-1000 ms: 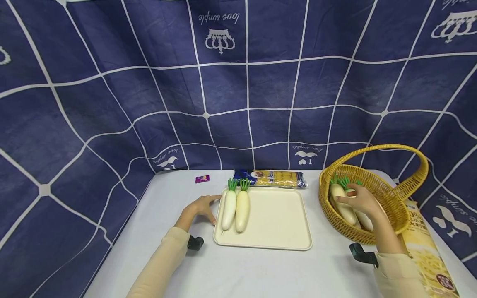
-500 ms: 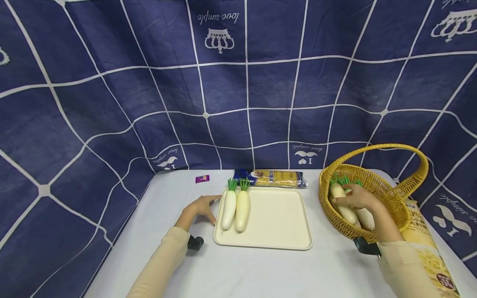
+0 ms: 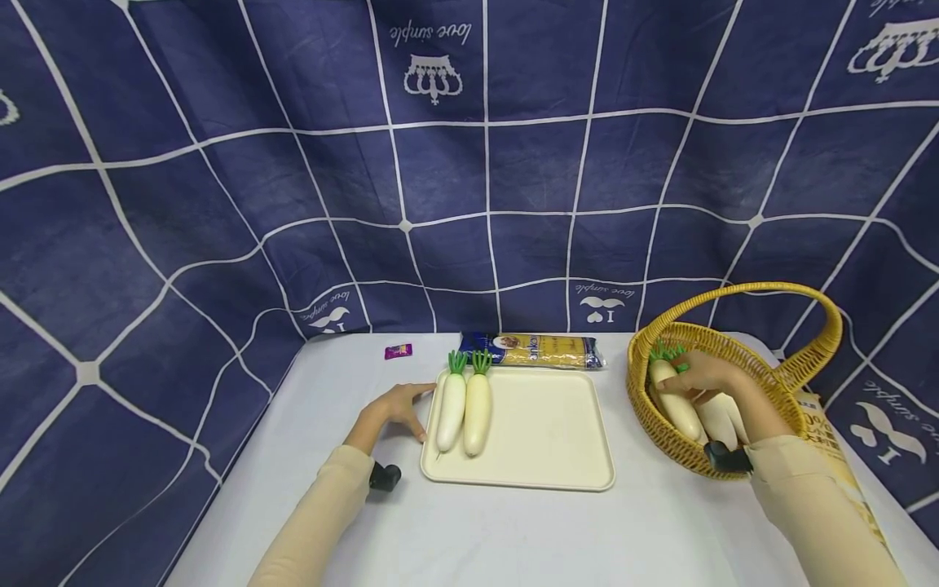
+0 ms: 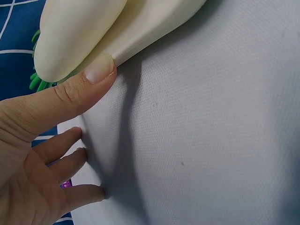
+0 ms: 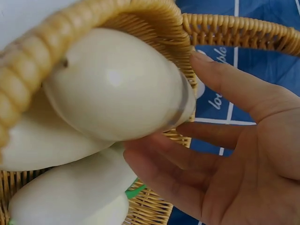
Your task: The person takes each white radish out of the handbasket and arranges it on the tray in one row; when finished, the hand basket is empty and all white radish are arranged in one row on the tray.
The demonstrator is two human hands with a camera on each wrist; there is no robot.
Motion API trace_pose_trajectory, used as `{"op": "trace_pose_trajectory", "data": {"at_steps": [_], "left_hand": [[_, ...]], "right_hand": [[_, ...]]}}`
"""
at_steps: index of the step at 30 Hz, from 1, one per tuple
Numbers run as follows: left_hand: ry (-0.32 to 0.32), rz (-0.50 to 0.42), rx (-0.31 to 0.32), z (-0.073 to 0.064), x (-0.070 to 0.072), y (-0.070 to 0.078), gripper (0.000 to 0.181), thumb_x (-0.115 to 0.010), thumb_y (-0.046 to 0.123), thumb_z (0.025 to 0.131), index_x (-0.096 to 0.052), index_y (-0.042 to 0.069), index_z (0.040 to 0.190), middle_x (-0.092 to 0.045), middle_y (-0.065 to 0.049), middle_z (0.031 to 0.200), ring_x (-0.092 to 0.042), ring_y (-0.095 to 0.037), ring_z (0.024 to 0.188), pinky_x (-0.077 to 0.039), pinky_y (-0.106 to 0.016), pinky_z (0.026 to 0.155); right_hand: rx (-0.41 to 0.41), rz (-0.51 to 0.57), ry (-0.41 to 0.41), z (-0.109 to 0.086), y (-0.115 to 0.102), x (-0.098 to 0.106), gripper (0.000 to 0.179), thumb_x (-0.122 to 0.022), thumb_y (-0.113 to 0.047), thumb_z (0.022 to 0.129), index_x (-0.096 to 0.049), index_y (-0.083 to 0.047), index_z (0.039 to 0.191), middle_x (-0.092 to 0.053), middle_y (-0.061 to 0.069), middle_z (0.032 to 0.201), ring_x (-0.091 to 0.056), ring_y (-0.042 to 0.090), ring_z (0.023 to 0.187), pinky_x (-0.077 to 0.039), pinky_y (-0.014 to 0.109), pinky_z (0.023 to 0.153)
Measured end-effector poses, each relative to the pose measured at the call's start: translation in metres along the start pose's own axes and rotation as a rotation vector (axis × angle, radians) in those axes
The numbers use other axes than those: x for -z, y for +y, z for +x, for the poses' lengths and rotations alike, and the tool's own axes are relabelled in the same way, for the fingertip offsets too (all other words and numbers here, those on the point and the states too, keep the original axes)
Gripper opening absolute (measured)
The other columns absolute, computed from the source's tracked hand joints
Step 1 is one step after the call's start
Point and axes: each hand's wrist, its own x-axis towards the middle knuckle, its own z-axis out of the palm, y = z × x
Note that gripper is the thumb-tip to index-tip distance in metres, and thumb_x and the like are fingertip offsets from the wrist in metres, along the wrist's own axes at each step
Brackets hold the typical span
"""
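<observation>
In the head view, my left hand (image 3: 399, 408) rests at the left edge of a cream tray (image 3: 543, 432). The left wrist view has the thumb (image 4: 96, 75) on the rim and other fingers spread over the tablecloth. Two white radishes (image 3: 477, 416) with green tops lie side by side on the tray. My right hand (image 3: 707, 375) reaches into a wicker basket (image 3: 744, 352) of several more radishes. Close up, its fingers extend beneath the nearest radish (image 5: 112, 84), while the thumb stays apart above its end; firm contact is not plain.
A pasta packet (image 3: 546, 351) lies behind the tray, with a small purple packet (image 3: 398, 351) to its left. The basket's tall handle (image 3: 763, 288) arches over it. Right of the basket, a yellow bag (image 3: 825, 432) is partly covered by the right sleeve.
My right hand has shifted slightly up and deeper among the radishes, its forearm swinging right and forward over the yellow bag. The left hand and tray keep their places.
</observation>
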Motion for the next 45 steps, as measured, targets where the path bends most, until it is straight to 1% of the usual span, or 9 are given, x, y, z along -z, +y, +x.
{"op": "trace_pose_trajectory", "data": {"at_steps": [8,12,15,19,24,30,35,42,45], "left_hand": [[-0.002,0.001,0.004,0.002,0.000,0.000,0.105,-0.092,0.019,0.048,-0.044,0.014,0.141,-0.045,-0.022,0.140,-0.038,-0.041,0.130,-0.032,-0.058,0.106],[-0.002,-0.007,0.027,0.002,-0.001,0.000,0.106,-0.092,0.021,0.049,-0.043,0.016,0.142,-0.044,-0.021,0.141,-0.037,-0.039,0.132,-0.031,-0.058,0.107],[-0.002,-0.003,0.029,0.002,-0.001,0.000,0.106,-0.092,0.021,0.049,-0.043,0.016,0.142,-0.044,-0.021,0.141,-0.037,-0.040,0.131,-0.031,-0.058,0.106],[-0.005,-0.008,0.027,0.002,0.000,0.000,0.106,-0.092,0.021,0.049,-0.042,0.016,0.142,-0.043,-0.021,0.141,-0.037,-0.040,0.131,-0.031,-0.059,0.106],[-0.004,-0.012,0.020,0.002,0.000,-0.001,0.105,-0.092,0.020,0.049,-0.043,0.015,0.142,-0.043,-0.022,0.141,-0.037,-0.040,0.132,-0.031,-0.057,0.107],[-0.001,-0.010,0.010,0.001,-0.001,-0.001,0.105,-0.092,0.019,0.048,-0.044,0.014,0.141,-0.044,-0.021,0.140,-0.038,-0.040,0.131,-0.032,-0.057,0.107],[-0.002,0.002,-0.001,0.002,-0.002,-0.003,0.104,-0.092,0.019,0.048,-0.044,0.013,0.141,-0.045,-0.022,0.139,-0.039,-0.041,0.130,-0.033,-0.058,0.106],[0.005,-0.013,-0.004,0.003,-0.002,-0.003,0.104,-0.092,0.018,0.048,-0.045,0.013,0.140,-0.045,-0.022,0.139,-0.039,-0.040,0.130,-0.033,-0.057,0.105],[0.005,-0.011,0.002,0.003,-0.002,-0.003,0.105,-0.092,0.019,0.047,-0.045,0.014,0.141,-0.045,-0.021,0.139,-0.040,-0.040,0.130,-0.034,-0.057,0.105]], "right_hand": [[-0.050,-0.024,-0.038,0.010,-0.001,0.003,0.085,-0.065,-0.027,0.086,-0.018,0.027,0.131,-0.051,0.033,0.108,-0.061,0.036,0.088,-0.058,0.043,0.070],[-0.078,-0.032,-0.036,0.013,-0.002,0.002,0.090,-0.068,-0.027,0.084,-0.015,0.027,0.132,-0.054,0.027,0.101,-0.060,0.033,0.084,-0.058,0.042,0.068],[-0.092,-0.034,-0.029,0.014,-0.003,0.000,0.092,-0.069,-0.027,0.083,-0.014,0.027,0.132,-0.055,0.022,0.095,-0.059,0.029,0.080,-0.058,0.040,0.067],[-0.097,-0.035,-0.008,0.014,-0.004,-0.002,0.090,-0.069,-0.026,0.081,-0.015,0.026,0.132,-0.055,0.018,0.088,-0.059,0.025,0.074,-0.057,0.038,0.063],[-0.091,-0.028,0.027,0.015,-0.002,-0.005,0.082,-0.065,-0.022,0.079,-0.022,0.024,0.131,-0.054,0.015,0.084,-0.056,0.022,0.069,-0.057,0.037,0.060],[-0.085,0.014,0.057,0.012,0.003,-0.006,0.065,-0.063,-0.022,0.082,-0.034,0.023,0.120,-0.055,0.018,0.087,-0.059,0.024,0.073,-0.058,0.038,0.062],[-0.052,0.080,0.098,0.006,0.005,-0.006,0.059,-0.062,-0.022,0.082,-0.039,0.021,0.116,-0.055,0.017,0.089,-0.058,0.023,0.073,-0.057,0.039,0.061],[0.000,0.166,0.180,-0.003,0.010,0.000,0.075,-0.060,-0.024,0.086,-0.025,0.024,0.131,-0.056,0.019,0.100,-0.059,0.019,0.079,-0.058,0.037,0.066],[0.021,0.198,0.200,-0.008,0.013,0.004,0.076,-0.059,-0.024,0.087,-0.023,0.025,0.132,-0.057,0.022,0.103,-0.062,0.018,0.081,-0.058,0.037,0.069]]}}
